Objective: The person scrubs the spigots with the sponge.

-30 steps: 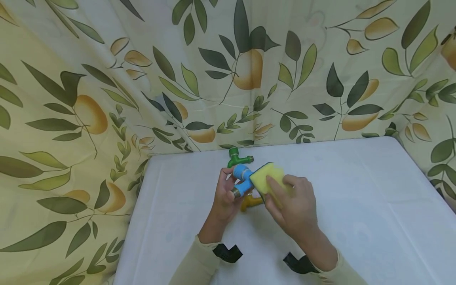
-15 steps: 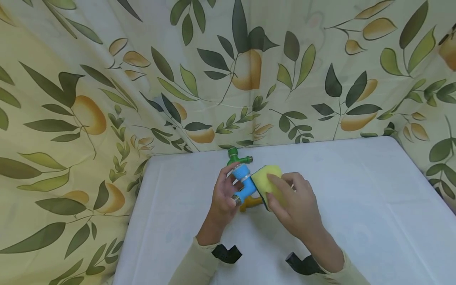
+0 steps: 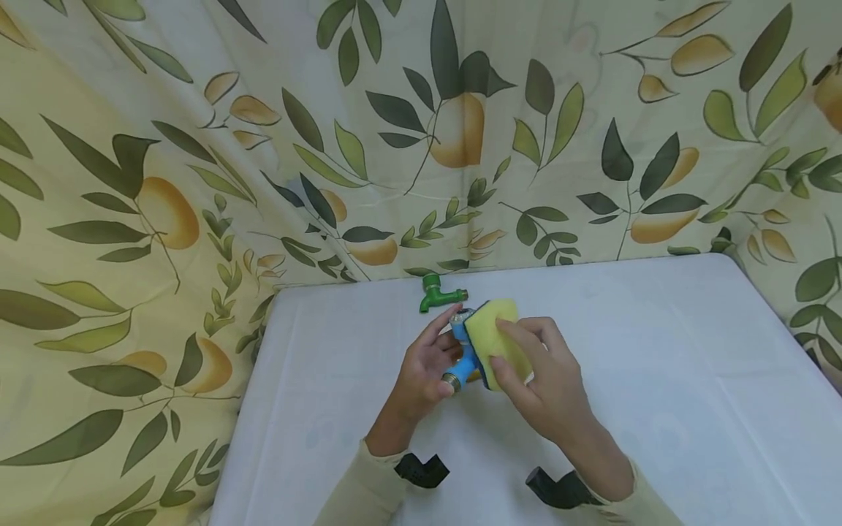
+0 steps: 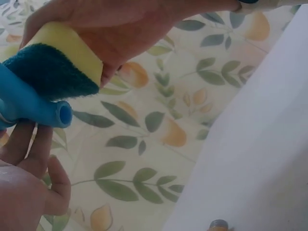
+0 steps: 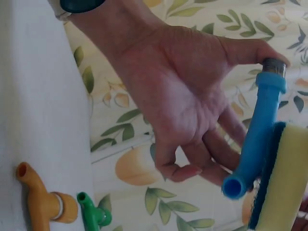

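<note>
The white table [image 3: 645, 365] spreads under both hands. The right hand [image 3: 542, 380] grips a yellow sponge [image 3: 498, 338], fingers curled over it, pressing it against the blue tap [image 3: 464, 354]. The left hand [image 3: 424, 369] holds that tap between thumb and fingertips, above the table. Beyond the fingers lies a green tap [image 3: 437, 292]; beneath them, an orange tap [image 5: 43, 202].

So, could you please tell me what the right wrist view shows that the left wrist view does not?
Only the right wrist view shows the orange tap and green tap lying on the white table, plus the left hand from its palm side. Only the left wrist view shows the right hand gripping the sponge. Both show the blue tap held against the sponge's dark scouring side.
</note>
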Available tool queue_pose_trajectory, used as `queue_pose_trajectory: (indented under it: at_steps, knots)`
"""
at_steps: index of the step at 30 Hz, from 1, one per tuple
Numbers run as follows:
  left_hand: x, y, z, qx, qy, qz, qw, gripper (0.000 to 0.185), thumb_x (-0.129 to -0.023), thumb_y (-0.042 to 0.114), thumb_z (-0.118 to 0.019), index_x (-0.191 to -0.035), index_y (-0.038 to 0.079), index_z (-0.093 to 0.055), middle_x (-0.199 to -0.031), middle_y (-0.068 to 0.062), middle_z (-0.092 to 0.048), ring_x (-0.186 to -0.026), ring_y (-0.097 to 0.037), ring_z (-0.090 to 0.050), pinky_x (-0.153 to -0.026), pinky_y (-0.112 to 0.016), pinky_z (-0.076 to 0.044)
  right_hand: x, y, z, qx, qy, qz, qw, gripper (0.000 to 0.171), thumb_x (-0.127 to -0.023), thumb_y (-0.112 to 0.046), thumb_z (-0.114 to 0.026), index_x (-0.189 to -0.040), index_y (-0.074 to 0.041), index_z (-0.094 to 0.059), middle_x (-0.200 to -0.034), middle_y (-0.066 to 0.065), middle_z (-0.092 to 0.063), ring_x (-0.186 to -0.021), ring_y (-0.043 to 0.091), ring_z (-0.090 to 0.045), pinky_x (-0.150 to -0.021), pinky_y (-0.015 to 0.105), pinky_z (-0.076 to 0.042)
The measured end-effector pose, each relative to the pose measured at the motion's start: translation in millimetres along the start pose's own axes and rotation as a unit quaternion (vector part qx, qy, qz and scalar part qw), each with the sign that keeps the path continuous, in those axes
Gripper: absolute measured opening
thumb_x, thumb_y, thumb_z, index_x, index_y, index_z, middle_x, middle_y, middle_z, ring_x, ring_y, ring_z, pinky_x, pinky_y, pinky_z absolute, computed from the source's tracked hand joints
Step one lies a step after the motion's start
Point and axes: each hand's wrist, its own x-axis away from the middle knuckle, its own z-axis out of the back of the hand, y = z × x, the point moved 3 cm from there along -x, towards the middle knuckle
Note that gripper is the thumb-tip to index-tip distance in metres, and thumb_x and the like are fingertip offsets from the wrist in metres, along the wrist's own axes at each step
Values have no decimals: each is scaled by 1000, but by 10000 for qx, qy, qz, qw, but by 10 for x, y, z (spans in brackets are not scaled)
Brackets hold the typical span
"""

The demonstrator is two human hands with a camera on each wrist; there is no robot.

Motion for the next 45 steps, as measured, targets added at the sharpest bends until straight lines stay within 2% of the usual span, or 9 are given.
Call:
queue_pose_trajectory:
  at_steps: [5,10,13,18,21,25,32,37,45]
  knots:
    - [12,23,35,-342,-183,-136,9992,114,-84,53,-80,-162,0,-15,-154,-4,-47,-138,-15,-48,-115,-27,-42,-4,39,57,165,-33,311,9994,43,-99,-46,-56,-119,-11,-72,-103,9,-58,-90,19,-53,-73,26,-50]
    - [32,-1,33,-1210,-521,-18,9913,113,-85,59,-75,-163,3,-16,-157,-21,-43,-142,-17,-47,-119,-34,-41,-52,84,111,241,-211,-178,9993,43,-85,-24,-73,-126,-12,-70,-107,9,-58,-93,16,-55,-74,15,-51]
    - [46,4,34,-1650,-505,107,9849,108,-84,60,-76,-159,2,-25,-150,-28,-48,-138,-20,-50,-120,-39,-40,-66,70,153,234,-332,-47,9992,44,-78,-21,-76,-121,-13,-73,-105,7,-58,-91,16,-55,-71,20,-53]
    - [67,39,22,-2173,-517,334,9742,89,-82,40,-84,-150,4,-39,-143,-23,-53,-136,-26,-50,-121,-43,-38,-109,95,210,300,-215,-130,9992,40,-76,-18,-75,-116,-15,-75,-100,5,-58,-86,14,-52,-60,30,-52]
    - [63,47,1,-2557,-615,475,9636,89,-76,21,-88,-150,9,-40,-142,-15,-55,-135,-24,-51,-121,-44,-38,-120,101,207,203,-349,-326,9987,43,-79,-14,-77,-121,-17,-73,-103,3,-57,-86,11,-52,-60,27,-53]
    - [60,64,-4,-3040,-633,551,9490,96,-68,9,-92,-149,13,-41,-138,-8,-59,-127,-18,-56,-119,-43,-41,-118,89,213,99,-585,-124,9982,42,-77,-14,-78,-119,-19,-75,-102,1,-57,-85,10,-53,-60,27,-51]
    - [66,58,-15,-3305,-658,639,9393,97,-67,11,-94,-149,11,-42,-143,-7,-58,-130,-17,-55,-115,-44,-45,-139,131,203,137,-637,-549,9964,39,-80,-14,-76,-119,-18,-74,-101,0,-57,-83,10,-51,-59,25,-49]
    - [63,47,-8,-3404,-339,781,9364,96,-68,14,-93,-150,15,-43,-143,-4,-58,-133,-16,-53,-117,-47,-42,-143,111,228,174,-719,-208,9970,40,-76,-15,-78,-116,-19,-76,-99,-1,-57,-83,9,-51,-60,26,-49]
    - [64,38,-56,-3462,-342,726,9347,94,-68,15,-94,-147,13,-45,-140,-5,-60,-129,-16,-55,-113,-43,-47,-190,64,228,245,-865,28,9959,40,-77,-17,-78,-116,-19,-75,-101,0,-56,-84,10,-51,-60,25,-48]
